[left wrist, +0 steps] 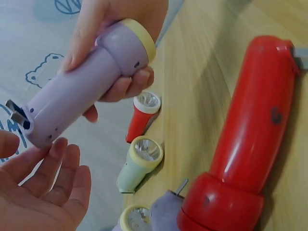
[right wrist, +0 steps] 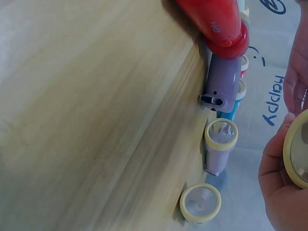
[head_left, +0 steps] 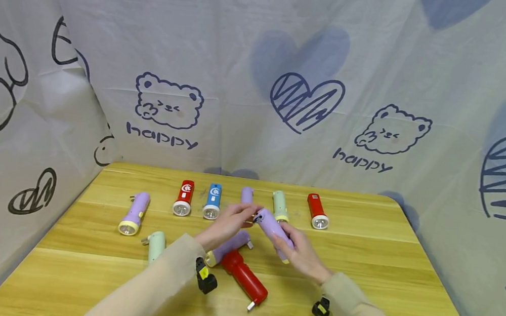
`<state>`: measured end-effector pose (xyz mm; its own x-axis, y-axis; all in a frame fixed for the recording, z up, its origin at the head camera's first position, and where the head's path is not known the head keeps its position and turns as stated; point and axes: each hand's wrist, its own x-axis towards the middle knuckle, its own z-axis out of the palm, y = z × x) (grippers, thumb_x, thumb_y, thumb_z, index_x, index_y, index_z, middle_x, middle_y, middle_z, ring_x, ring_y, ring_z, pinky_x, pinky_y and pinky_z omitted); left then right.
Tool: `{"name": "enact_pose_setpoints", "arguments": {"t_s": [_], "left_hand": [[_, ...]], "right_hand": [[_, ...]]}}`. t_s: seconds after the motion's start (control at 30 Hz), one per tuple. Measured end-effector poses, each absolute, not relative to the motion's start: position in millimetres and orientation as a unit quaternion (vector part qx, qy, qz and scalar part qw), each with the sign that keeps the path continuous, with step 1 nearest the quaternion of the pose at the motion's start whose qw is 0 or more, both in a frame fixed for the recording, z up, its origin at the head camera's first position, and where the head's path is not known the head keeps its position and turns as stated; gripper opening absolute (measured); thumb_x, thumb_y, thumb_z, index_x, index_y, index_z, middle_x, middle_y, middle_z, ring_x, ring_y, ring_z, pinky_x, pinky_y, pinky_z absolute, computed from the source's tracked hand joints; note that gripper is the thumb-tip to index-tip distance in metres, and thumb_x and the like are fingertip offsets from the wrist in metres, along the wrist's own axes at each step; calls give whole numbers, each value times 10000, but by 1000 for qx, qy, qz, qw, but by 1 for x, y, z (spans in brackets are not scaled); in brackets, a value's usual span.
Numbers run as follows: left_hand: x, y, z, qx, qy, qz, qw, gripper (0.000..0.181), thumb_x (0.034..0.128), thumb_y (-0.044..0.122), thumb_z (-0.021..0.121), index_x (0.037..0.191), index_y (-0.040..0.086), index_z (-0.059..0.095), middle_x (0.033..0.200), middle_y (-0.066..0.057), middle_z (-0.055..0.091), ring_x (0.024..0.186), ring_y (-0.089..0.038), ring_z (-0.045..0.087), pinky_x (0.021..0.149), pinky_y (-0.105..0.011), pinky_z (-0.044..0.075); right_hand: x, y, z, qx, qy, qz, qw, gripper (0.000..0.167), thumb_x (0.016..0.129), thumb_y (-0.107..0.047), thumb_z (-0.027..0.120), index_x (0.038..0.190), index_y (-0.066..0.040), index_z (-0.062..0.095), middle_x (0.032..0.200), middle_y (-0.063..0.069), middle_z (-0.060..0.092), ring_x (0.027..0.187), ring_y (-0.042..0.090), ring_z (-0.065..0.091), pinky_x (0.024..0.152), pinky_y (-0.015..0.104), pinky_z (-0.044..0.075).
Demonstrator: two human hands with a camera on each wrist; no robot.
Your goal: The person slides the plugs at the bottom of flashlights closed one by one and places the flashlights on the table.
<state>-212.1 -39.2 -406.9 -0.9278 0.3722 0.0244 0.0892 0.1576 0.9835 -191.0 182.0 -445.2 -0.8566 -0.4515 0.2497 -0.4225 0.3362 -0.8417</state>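
Note:
My right hand (head_left: 303,252) grips a purple flashlight (head_left: 274,234) with a yellow rim, holding it above the table near its lamp end. In the left wrist view, two metal plug prongs (left wrist: 18,115) stick out of its tail. My left hand (left wrist: 45,192) is at that tail, its fingers loosely bent and the fingertips touching or very near the casing. Below the hands lies a red flashlight (head_left: 246,279), its prongs out, against another purple flashlight (head_left: 232,245) whose prongs also stick out.
Along the back stand or lie a red flashlight (head_left: 184,197), a blue one (head_left: 213,201), a purple one (head_left: 247,194), a green one (head_left: 279,204) and another red one (head_left: 316,210). At left are a purple flashlight (head_left: 138,208) and a green one (head_left: 157,245), partly behind my left sleeve.

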Motion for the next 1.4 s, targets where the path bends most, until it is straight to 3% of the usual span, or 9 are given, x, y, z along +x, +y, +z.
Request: {"name": "enact_pose_setpoints", "arguments": {"t_s": [0.33,0.6,0.97,1.2,1.4], "left_hand": [[-208,-38,-404,131,731,659,124,419,1082,196,413,1404,-35,549,1383,-228,607,1256,-339,604,1099,-453,500],[-206,-41,-400,131,700,685,150,441,1067,239,466,1455,35,515,1451,-183,564,1297,-293,578,1134,-443,471],[-205,-37,-403,118,633,747,168,447,1059,159,493,1475,-3,472,1529,-203,479,1376,-238,516,1192,-399,398],[-202,-37,-407,116,628,750,175,434,1062,161,493,1470,13,478,1503,-170,513,1182,-62,594,1093,-266,484],[-201,-37,-409,124,611,762,175,421,1065,163,492,1452,-2,485,1503,-177,525,1095,-18,608,933,-160,518]], "right_hand": [[-193,181,-446,-270,826,-495,-23,203,1017,-132,556,1143,7,635,913,172,660,777,53,583,707,228,514],[-194,181,-446,-240,840,-483,-52,280,1013,-148,580,1233,17,633,1072,176,701,919,124,600,822,252,521],[-198,180,-449,-242,852,-455,-96,300,977,-136,643,1244,1,632,1089,180,705,935,196,624,816,284,535],[-199,180,-451,-263,849,-443,-120,300,950,-99,670,1231,3,637,1082,176,715,923,202,636,808,297,545],[-199,179,-453,-266,849,-437,-129,314,940,-87,677,1235,11,636,1100,186,715,942,222,647,827,319,552]]}}
